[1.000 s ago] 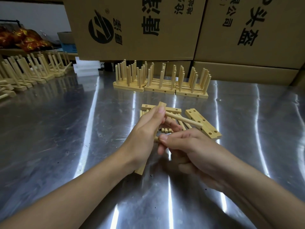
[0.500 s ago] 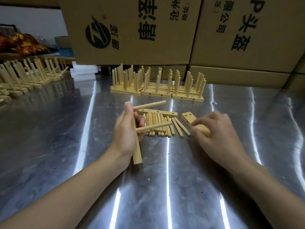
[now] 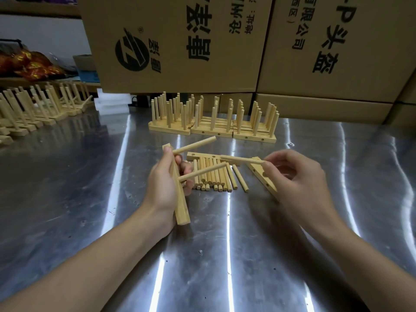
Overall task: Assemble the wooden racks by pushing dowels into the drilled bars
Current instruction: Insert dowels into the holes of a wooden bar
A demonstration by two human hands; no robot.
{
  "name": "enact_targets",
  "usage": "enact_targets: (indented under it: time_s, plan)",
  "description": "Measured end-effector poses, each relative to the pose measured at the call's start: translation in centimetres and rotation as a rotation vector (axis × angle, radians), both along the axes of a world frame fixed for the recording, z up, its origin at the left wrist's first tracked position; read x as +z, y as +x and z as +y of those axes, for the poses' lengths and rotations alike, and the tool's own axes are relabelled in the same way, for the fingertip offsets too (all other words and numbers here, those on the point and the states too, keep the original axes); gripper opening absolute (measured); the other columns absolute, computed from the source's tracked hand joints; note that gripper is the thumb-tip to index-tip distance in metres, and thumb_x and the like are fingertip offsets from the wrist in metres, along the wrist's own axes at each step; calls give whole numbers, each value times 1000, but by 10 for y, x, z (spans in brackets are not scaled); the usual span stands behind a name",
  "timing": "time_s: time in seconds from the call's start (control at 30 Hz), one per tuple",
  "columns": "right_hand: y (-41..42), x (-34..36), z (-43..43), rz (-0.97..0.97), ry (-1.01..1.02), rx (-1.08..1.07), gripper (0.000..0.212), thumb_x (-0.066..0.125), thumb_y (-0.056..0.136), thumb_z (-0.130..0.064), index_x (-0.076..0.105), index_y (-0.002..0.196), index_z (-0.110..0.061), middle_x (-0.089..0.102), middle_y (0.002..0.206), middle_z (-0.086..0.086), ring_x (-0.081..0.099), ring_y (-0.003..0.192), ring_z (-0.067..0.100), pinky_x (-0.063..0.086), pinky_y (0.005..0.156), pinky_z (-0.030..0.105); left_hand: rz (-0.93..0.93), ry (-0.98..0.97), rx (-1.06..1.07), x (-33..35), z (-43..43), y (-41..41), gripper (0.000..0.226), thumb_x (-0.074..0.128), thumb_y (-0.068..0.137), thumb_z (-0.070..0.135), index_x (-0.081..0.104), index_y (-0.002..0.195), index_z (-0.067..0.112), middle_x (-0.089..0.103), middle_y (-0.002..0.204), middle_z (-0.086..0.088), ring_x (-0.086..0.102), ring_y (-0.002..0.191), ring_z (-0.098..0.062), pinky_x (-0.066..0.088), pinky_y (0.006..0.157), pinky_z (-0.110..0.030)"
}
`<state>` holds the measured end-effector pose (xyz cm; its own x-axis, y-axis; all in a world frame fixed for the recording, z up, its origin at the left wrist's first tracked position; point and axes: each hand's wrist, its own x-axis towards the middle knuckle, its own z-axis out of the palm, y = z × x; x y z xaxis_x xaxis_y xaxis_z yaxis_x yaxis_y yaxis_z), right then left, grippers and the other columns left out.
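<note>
Dowels (image 3: 213, 179) lie near carton (image 3: 371, 30) printed 头盔; 有限公司.

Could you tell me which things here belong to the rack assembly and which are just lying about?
In the job: bar in left hand, dowel in right hand, loose dowels, drilled bar on the table.
Lying about: finished racks, cardboard boxes, red packets.

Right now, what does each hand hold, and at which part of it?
The left hand has its grip around the upper half of a drilled bar. The right hand pinches a loose dowel at its right end.
</note>
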<state>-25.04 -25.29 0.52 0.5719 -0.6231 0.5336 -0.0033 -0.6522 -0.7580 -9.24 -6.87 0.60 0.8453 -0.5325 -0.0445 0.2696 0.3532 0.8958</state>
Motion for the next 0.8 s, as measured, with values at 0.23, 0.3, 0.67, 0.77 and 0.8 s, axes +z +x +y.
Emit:
enact_targets:
  time_s: [0.23, 0.3, 0.67, 0.77, 0.8]
  plan:
    - [2, 11, 23, -173, 271, 383, 12, 75, 94, -14, 76, 105, -12, 80, 94, 7, 77, 87, 16, 54, 72, 12, 279, -176, -113, 6, 3, 6, 45, 40, 110, 51, 51, 77, 23, 45, 70, 2, 42, 55, -11, 33, 46, -22]
    - [2, 11, 27, -177, 269, 421, 15, 75, 91, -19, 76, 105, -14, 80, 93, 9, 76, 84, 14, 52, 68, 10, 325, -212, -134, 7, 5, 8, 45, 39, 111, 50, 51, 77, 22, 45, 72, 1, 42, 57, -12, 34, 46, -22]
    - [5, 6, 30, -162, 152, 473, 17, 77, 93, -20, 77, 109, -24, 79, 105, 6, 77, 99, 26, 61, 89, 30, 387, -264, -180, 10, 8, 6, 45, 38, 111, 48, 53, 80, 20, 45, 73, 0, 42, 54, -10, 39, 45, -19]
    - [5, 5, 30, -153, 130, 482, 18, 77, 94, -13, 77, 109, -22, 79, 106, 6, 77, 100, 25, 60, 90, 27, 384, -261, -184, 10, 8, 6, 44, 37, 111, 48, 52, 80, 20, 44, 72, 0, 44, 53, -10, 39, 43, -18]
    - [5, 4, 30, -146, 122, 482, 18, 76, 94, -11, 77, 109, -22, 79, 105, 6, 77, 100, 25, 61, 89, 27, 387, -262, -185, 10, 8, 6, 44, 37, 111, 48, 52, 81, 20, 44, 72, 0, 44, 53, -10, 40, 43, -18]
